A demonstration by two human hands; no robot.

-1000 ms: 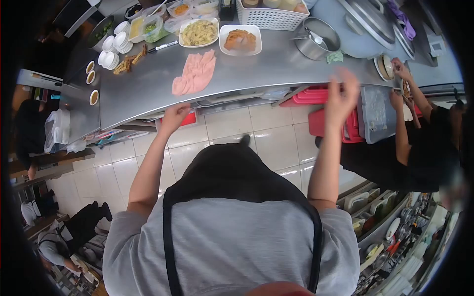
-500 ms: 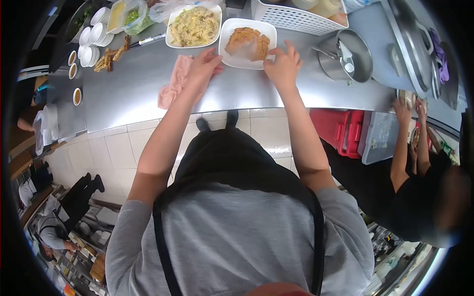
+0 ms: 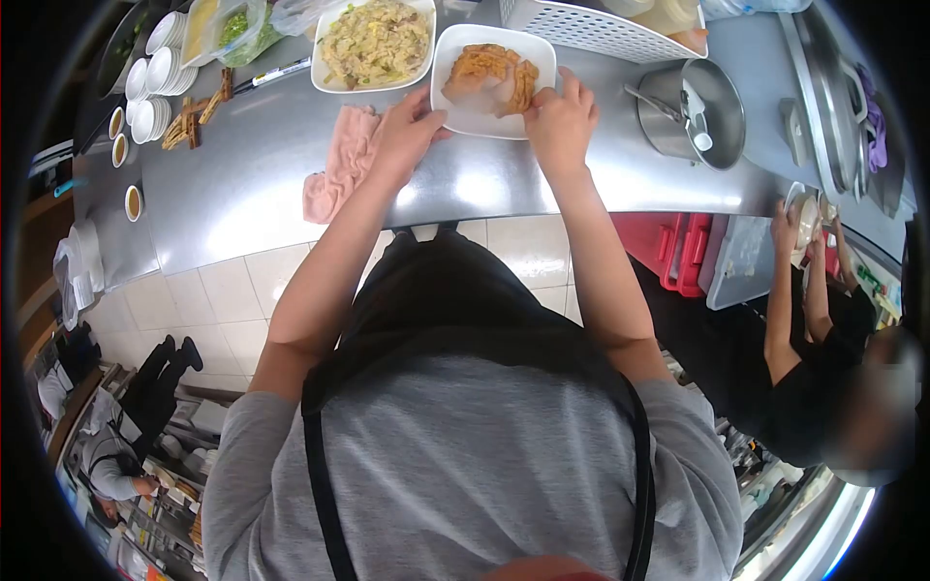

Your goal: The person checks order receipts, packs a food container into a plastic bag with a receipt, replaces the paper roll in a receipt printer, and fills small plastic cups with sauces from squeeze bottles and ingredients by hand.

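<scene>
Both bare hands are set on a white, square, glossy dish with rounded corners (image 3: 480,124), which sits near the far side of the grey stainless-steel desk (image 3: 262,184) in front of the person. The left hand (image 3: 407,134) has its fingers bent in at the lower left corner, while the right hand (image 3: 564,124) pinches the right edge, so each is drawn narrow around the rim; the undersides of the fingers are hidden, and I cannot tell whether the dish is slightly raised or resting flat. Holding it from opposite sides probably keeps it level and keeps the fingers mostly clear of the golden-brown sliced food (image 3: 484,70) inside. Just left of it stands a white square dish of pale yellow rice-like food (image 3: 355,90), close by, perhaps so that both stay within one easy reach. A crumpled pink cloth (image 3: 334,179) lies beside the left forearm, near the desk's front edge, a handy spot for wiping. On the right, a round stainless-steel pot (image 3: 664,131) holds utensils leaning inside, their handles likely left upward for quick picking. Stacked small white cups (image 3: 160,77) occupy the left side, piled presumably to save room on the desk.
</scene>
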